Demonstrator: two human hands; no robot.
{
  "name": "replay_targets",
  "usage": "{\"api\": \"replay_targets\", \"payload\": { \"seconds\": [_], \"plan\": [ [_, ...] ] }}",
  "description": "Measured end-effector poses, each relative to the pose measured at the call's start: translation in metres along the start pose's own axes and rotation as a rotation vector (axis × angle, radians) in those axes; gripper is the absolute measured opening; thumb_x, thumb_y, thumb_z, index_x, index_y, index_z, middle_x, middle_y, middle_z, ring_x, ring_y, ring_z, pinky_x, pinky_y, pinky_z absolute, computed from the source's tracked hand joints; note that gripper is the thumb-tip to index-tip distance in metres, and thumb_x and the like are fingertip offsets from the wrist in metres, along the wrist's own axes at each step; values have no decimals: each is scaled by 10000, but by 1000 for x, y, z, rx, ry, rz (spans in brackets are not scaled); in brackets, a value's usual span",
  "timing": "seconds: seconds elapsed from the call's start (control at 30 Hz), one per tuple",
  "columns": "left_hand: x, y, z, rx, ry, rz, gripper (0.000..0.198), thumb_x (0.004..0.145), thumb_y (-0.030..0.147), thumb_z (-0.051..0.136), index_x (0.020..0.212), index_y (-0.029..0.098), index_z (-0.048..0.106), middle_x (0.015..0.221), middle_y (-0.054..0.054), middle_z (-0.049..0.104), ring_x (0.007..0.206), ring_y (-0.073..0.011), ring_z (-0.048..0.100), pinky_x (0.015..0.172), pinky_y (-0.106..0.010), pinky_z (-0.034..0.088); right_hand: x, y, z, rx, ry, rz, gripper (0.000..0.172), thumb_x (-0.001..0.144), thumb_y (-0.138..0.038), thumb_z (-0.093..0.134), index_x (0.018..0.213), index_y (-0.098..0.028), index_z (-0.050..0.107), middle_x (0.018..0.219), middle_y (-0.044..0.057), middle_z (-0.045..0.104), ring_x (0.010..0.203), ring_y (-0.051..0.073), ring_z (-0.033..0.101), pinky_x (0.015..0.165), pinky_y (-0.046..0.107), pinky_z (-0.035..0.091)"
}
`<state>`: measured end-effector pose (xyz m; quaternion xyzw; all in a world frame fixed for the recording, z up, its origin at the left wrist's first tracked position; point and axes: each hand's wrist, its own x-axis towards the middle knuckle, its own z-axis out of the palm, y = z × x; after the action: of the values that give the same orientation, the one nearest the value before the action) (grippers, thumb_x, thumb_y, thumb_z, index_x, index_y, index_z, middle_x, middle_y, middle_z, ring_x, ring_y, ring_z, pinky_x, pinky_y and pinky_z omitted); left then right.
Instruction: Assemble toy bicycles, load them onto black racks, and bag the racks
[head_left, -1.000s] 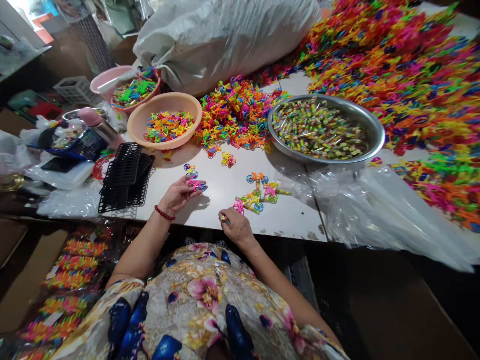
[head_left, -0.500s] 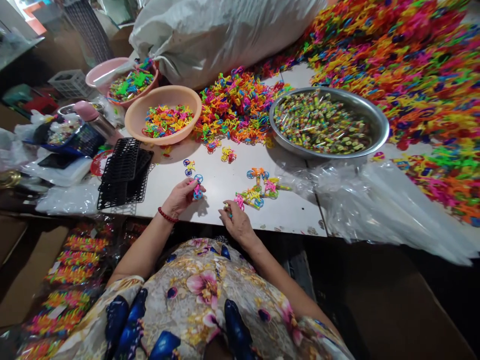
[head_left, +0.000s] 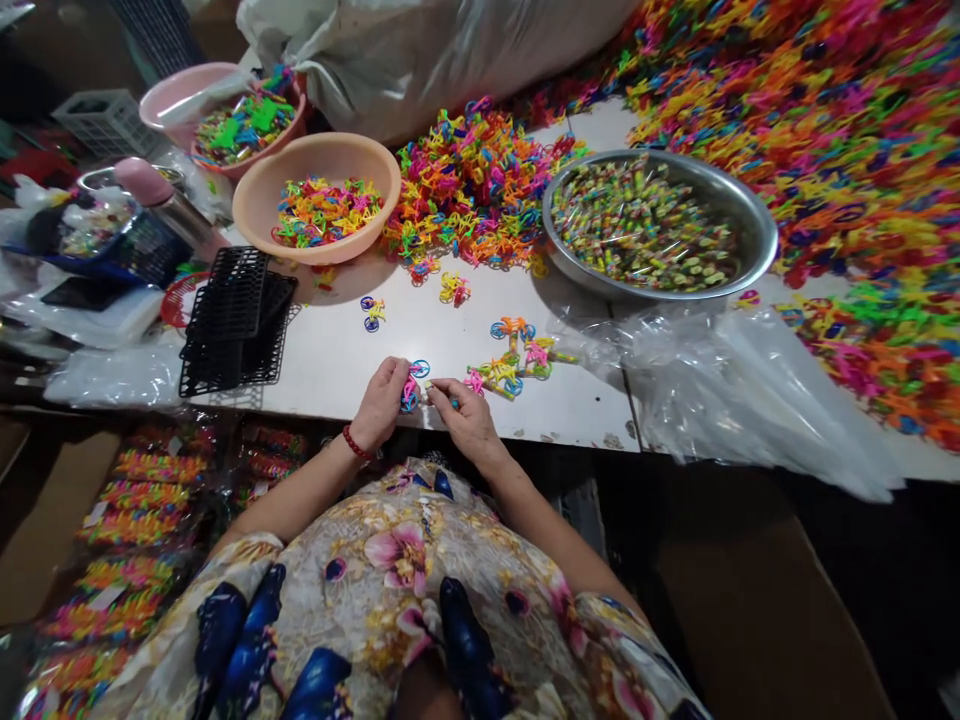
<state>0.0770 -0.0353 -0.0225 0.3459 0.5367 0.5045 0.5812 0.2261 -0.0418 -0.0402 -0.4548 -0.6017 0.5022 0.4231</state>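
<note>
Your left hand (head_left: 381, 402) has its fingers pinched on a toy bike (head_left: 409, 390), pink with round blue wheels, over the white table (head_left: 330, 345). Your right hand (head_left: 468, 420) pinches a small stick (head_left: 454, 403) nearby.

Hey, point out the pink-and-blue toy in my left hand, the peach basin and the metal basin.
Pink-and-blue toy (head_left: 410, 388), head view: its pink middle part.
Peach basin (head_left: 256, 204), head view: its inner wall, left side.
Metal basin (head_left: 756, 230), head view: its inner wall, right side.
</note>
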Motion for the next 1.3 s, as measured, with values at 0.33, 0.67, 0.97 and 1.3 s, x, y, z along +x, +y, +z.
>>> {"api": "replay_targets", "payload": {
  "seconds": [0.33, 0.67, 0.97, 1.3],
  "plan": [
    [-9, -2, 7, 258, 60, 84, 254, 935, 402, 588, 789, 206, 521, 665, 41, 509, 602, -114, 460, 578, -247, 372, -6, 1, -1, 115, -9, 84, 248, 899, -460, 604, 894, -213, 629, 781, 4, 700, 738, 158, 638, 748, 298, 523],
    [-5, -3, 4, 489, 91, 166, 163, 934, 257, 581, 783, 216, 534, 657, 34, 519, 620, -140, 470, 630, -279, 323, -8, -4, -3, 66, -31, 67, 229, 898, -410, 612, 815, -200, 653, 749, -2, 682, 716, 142, 613, 712, 270, 500],
    [0, -5, 5, 662, 54, 144, 221, 976, 287, 474, 767, 218, 451, 651, 51, 468, 641, -132, 460, 652, -270, 344, -15, 0, 10, -171, 34, -140, 220, 941, -365, 548, 917, -195, 687, 824, 32, 703, 715, 145, 629, 692, 251, 482],
    [58, 18, -22, 1000, 183, 168, 304, 1010, 459, 378, 962, 206, 541, 766, -46, 599, 758, -214, 618, 739, -327, 440, 3, 15, -45, -526, 156, -186, 269, 964, -401, 518, 987, -194, 686, 951, 86, 711, 867, 202, 673, 811, 316, 535]
  ]
}}
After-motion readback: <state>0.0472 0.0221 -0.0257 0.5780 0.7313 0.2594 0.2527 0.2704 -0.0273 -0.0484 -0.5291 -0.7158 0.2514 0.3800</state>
